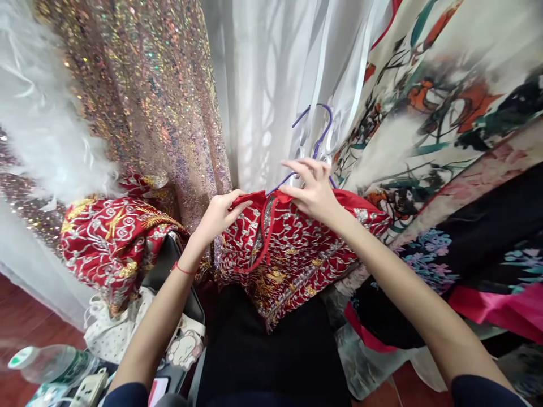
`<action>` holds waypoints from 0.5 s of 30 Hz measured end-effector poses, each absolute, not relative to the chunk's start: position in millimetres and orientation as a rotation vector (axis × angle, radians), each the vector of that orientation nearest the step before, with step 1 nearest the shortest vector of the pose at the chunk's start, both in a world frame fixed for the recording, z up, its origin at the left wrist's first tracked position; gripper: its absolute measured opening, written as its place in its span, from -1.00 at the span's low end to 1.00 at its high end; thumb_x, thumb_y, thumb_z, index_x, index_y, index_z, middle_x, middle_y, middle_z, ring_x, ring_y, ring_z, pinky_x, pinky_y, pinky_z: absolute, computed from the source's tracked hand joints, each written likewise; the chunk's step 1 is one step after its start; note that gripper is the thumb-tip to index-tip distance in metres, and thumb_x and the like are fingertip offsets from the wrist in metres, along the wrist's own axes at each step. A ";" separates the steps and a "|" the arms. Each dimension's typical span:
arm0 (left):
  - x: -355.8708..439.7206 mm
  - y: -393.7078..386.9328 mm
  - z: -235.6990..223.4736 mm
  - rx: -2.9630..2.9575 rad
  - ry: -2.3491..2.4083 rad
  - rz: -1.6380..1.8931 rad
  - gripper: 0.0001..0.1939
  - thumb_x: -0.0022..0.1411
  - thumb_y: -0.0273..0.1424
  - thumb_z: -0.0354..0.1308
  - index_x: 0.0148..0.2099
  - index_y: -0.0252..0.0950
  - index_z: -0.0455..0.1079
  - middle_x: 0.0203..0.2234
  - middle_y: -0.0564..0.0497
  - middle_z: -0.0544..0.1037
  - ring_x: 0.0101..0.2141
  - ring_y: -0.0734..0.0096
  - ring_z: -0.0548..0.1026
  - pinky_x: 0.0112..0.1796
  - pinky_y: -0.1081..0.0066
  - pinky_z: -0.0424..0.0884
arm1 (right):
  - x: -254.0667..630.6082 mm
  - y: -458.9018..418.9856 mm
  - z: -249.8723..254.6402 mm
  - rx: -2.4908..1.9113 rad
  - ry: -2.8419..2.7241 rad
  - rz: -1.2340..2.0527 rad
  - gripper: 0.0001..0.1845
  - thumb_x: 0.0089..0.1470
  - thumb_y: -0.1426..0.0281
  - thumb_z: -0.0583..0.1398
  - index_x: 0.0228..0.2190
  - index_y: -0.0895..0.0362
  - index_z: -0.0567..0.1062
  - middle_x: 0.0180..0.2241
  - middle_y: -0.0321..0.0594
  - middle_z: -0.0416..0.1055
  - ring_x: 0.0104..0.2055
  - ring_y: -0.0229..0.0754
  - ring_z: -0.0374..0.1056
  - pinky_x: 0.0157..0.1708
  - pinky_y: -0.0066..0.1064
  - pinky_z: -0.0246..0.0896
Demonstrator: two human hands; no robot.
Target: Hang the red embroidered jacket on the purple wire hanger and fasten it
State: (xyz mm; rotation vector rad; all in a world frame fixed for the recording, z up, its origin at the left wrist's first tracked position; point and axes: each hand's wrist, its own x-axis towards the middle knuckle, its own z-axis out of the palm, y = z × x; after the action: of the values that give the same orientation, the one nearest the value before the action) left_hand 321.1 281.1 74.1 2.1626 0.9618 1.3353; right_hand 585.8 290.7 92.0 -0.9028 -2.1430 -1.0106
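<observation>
A red garment (292, 249) with silver and gold embroidery drapes over my lap, its plain red upper edge held up. My left hand (223, 215) pinches that edge on the left between thumb and fingers. My right hand (311, 189) grips the edge a little right of centre with thumb and forefinger, its other fingers raised. Between the hands, a slit and a thin red tie (266, 234) hang down the front. A purple hanger (324, 133) stands behind the right hand, its lower part partly hidden by the hand and cloth.
Another red embroidered piece (114, 237) lies at left, beside a clear bottle (55, 362). Behind hang a sequinned dress (161, 85), white feathers (46, 113) and a white curtain (267, 73). Printed cloth (441, 102) and black floral fabric (470, 243) crowd the right.
</observation>
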 end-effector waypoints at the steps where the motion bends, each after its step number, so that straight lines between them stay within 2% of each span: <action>1: 323.6 279.6 71.1 2.175 0.976 1.343 -0.86 0.18 -0.32 0.28 -0.23 -0.25 0.54 -0.53 0.08 0.51 -0.54 0.50 0.31 -0.39 0.46 0.20 | 586.3 291.8 95.3 -0.911 -2.146 -0.986 -0.77 0.25 0.48 0.08 -0.27 -0.06 0.49 0.08 -0.26 0.44 0.11 0.02 0.20 -0.01 -0.03 -0.06; 4: 331.3 280.1 64.5 2.170 1.023 1.421 -0.86 0.24 -0.30 0.23 -0.22 -0.26 0.52 -0.57 0.11 0.46 -0.58 0.53 0.23 -0.45 0.47 0.12 | 588.1 295.6 99.4 -0.895 -2.215 -0.939 -0.71 0.28 0.51 0.01 -0.25 -0.04 0.48 -0.08 -0.27 0.50 -0.04 -0.07 0.27 -0.01 -0.04 -0.06; 7: 337.0 286.9 65.5 2.221 1.056 1.466 -0.82 0.29 -0.26 0.17 -0.24 -0.26 0.50 -0.59 0.13 0.42 -0.59 0.53 0.21 -0.46 0.47 0.11 | 588.6 300.1 99.0 -0.890 -2.263 -0.960 -0.72 0.30 0.47 0.01 -0.26 -0.03 0.49 -0.20 -0.24 0.49 -0.14 -0.09 0.25 -0.02 -0.05 -0.06; 11: 337.6 297.0 78.2 2.444 1.016 1.237 -0.79 0.26 -0.21 0.22 -0.16 -0.22 0.51 -0.46 0.08 0.55 -0.50 0.49 0.40 -0.38 0.48 0.23 | 587.3 304.5 100.3 -0.893 -2.292 -0.982 -0.72 0.33 0.43 0.01 -0.26 -0.02 0.50 -0.22 -0.21 0.47 -0.17 -0.10 0.21 -0.03 -0.07 -0.03; 13: 336.9 301.3 85.0 2.527 0.989 1.079 -0.75 0.21 -0.24 0.27 -0.08 -0.18 0.52 -0.39 0.06 0.61 -0.43 0.43 0.47 -0.32 0.46 0.29 | 586.4 305.5 101.5 -0.893 -2.293 -0.971 -0.72 0.33 0.43 0.00 -0.23 -0.03 0.50 -0.23 -0.21 0.46 -0.18 -0.10 0.21 -0.04 -0.08 -0.01; 15: 337.1 306.1 89.0 2.576 1.002 1.036 -0.78 0.20 -0.28 0.27 -0.10 -0.16 0.55 -0.37 0.04 0.62 -0.40 0.39 0.50 -0.28 0.44 0.32 | 585.1 306.4 102.2 -0.894 -2.289 -0.944 -0.72 0.35 0.41 -0.01 -0.21 -0.02 0.50 -0.23 -0.21 0.46 -0.19 -0.11 0.21 -0.04 -0.09 0.01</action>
State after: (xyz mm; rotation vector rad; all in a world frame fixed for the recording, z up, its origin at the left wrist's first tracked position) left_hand 337.1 306.1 89.0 2.5760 1.0025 1.0364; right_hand 585.1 306.4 102.2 -0.8945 -2.2895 -0.9443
